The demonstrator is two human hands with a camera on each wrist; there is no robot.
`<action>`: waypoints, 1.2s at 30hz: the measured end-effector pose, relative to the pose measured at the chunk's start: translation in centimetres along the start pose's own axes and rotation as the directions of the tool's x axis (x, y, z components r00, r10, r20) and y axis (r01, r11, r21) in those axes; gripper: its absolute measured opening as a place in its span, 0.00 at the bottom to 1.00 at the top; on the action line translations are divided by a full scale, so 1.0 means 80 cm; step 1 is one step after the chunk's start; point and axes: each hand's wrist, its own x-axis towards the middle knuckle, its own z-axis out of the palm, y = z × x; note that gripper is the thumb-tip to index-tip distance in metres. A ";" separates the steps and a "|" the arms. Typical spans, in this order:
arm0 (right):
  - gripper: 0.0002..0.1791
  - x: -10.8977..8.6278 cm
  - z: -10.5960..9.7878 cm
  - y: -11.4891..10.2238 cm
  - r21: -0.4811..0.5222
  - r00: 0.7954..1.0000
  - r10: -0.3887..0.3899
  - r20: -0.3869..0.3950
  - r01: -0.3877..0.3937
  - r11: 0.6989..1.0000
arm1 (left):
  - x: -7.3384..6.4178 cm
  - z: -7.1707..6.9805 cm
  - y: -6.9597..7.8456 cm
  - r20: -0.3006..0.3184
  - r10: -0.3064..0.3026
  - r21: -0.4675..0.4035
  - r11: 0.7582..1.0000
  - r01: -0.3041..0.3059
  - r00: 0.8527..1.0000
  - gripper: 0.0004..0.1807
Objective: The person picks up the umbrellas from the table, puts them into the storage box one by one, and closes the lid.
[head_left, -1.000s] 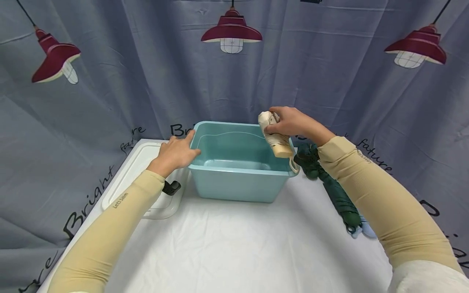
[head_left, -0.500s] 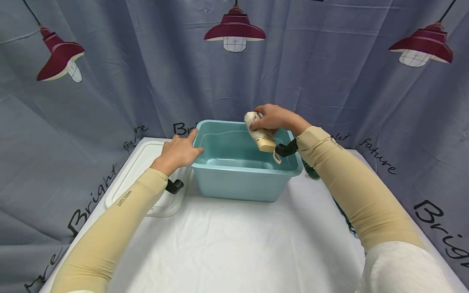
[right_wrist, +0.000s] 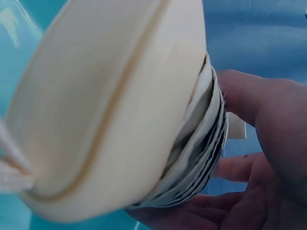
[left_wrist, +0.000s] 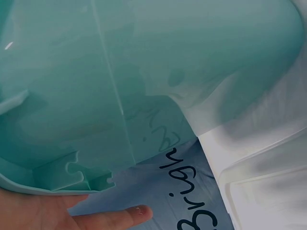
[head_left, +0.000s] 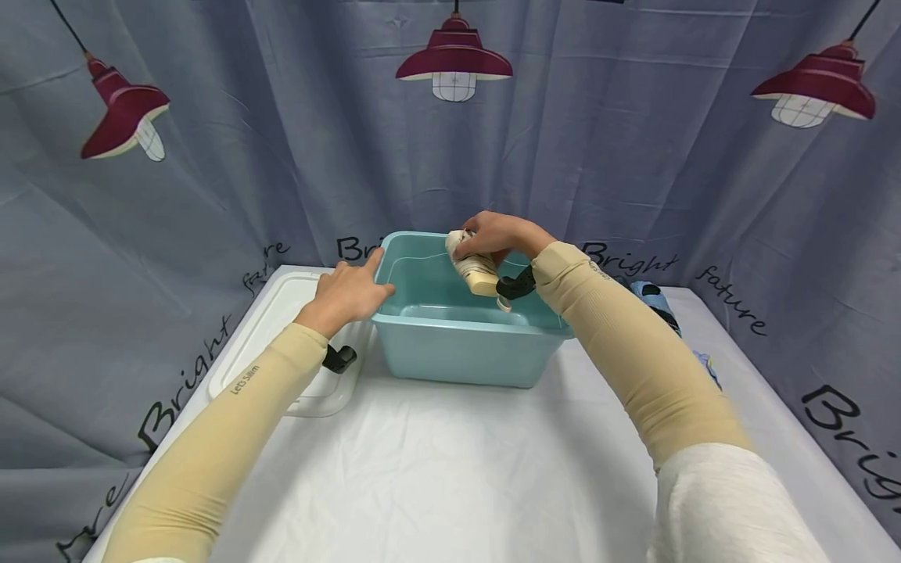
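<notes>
A pale teal plastic bin (head_left: 464,352) stands at the back of the table. My right hand (head_left: 496,234) holds a cream folded umbrella (head_left: 482,281) over the bin's opening, tilted with its handle end toward me. In the right wrist view, the umbrella's smooth handle (right_wrist: 96,110) fills the left side, and its fabric folds (right_wrist: 196,148) lie within my curled fingers. A thin strap (right_wrist: 12,165) hangs from the handle end. My left hand (head_left: 348,289) rests at the bin's left rim, with thumb and index finger spread and straight. In the left wrist view, one straight finger (left_wrist: 115,218) shows beside the rim.
Left of the bin lies a white plastic lid (head_left: 260,336), partly under my left forearm. Beyond my right sleeve (head_left: 633,352) lie a blue item (head_left: 655,297) and a patterned blue piece (head_left: 707,366). A grey-blue curtain (head_left: 605,156) hangs behind the table.
My right hand has carried the umbrella leftward from the bin's right rim to over its middle, lower now. The left hand has stayed at the left rim.
</notes>
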 end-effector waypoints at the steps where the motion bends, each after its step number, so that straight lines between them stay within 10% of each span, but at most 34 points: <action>1: 0.40 0.003 0.002 -0.002 0.002 1.000 -0.001 0.014 0.001 1.000 | 0.000 0.000 0.000 -0.002 0.000 0.000 1.000 0.000 1.000 0.45; 36: 0.15 0.096 0.061 -0.053 -0.101 0.955 0.083 0.284 -0.056 0.993 | 0.006 0.003 0.000 0.013 -0.026 0.018 1.000 0.026 1.000 0.44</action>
